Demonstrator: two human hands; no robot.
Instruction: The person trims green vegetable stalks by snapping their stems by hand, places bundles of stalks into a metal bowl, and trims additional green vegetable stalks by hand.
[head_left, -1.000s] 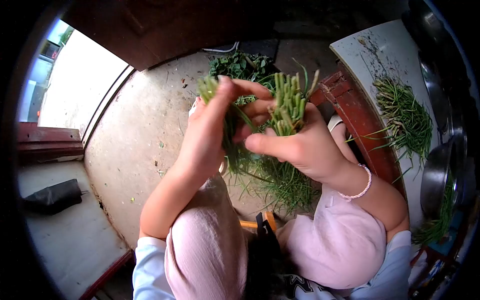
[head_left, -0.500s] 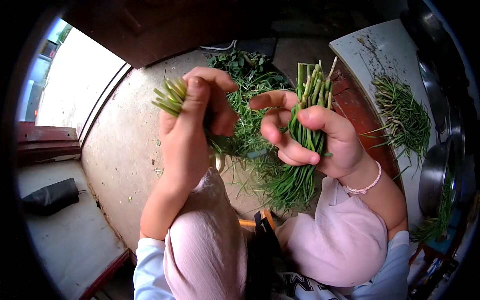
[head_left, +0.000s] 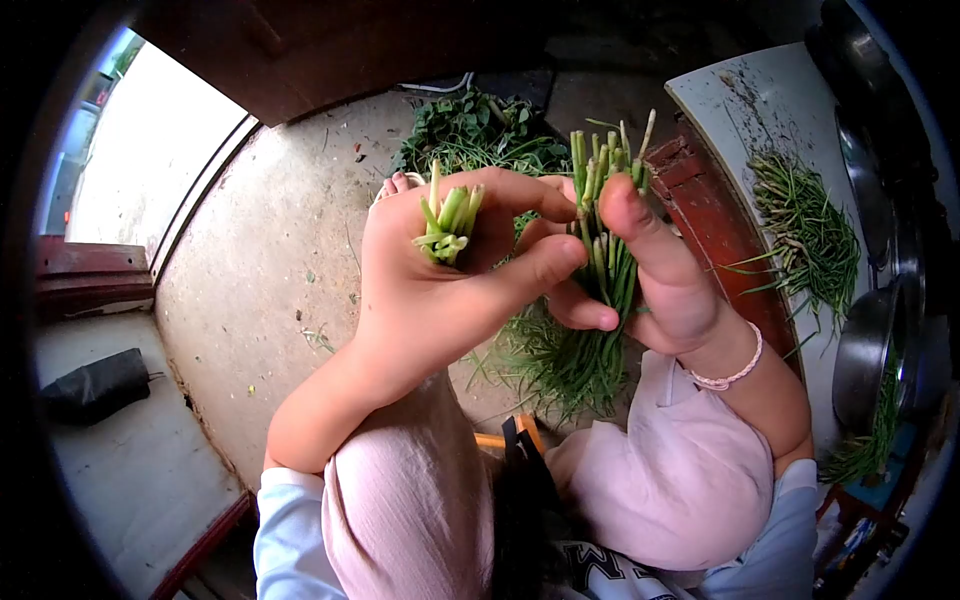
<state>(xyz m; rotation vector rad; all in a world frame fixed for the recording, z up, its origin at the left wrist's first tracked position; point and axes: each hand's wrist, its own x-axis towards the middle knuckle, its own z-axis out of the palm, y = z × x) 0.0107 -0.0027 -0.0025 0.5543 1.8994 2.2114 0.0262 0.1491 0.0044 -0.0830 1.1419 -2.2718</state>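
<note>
My left hand [head_left: 440, 260] grips a small bundle of green stalks [head_left: 452, 222], their cut ends poking up between thumb and palm. Its index finger and thumb reach across to a larger green bunch [head_left: 608, 260]. That bunch is in my right hand [head_left: 650, 265], stems upward and leaves hanging down, with the thumb raised beside the stems. Below and behind both hands, loose greens [head_left: 550, 365] lie on the floor, partly hidden by the hands.
Broad-leaved greens [head_left: 475, 125] lie on the floor ahead. On the right, a white board [head_left: 735, 125] bears another bunch of greens [head_left: 805, 225], with metal bowls [head_left: 868, 350] beside it. A black object [head_left: 97, 386] rests on a pale surface at left.
My left hand has swung right with its small bundle, and its finger and thumb now meet the larger bunch. My right hand's thumb has lifted from the stems.
</note>
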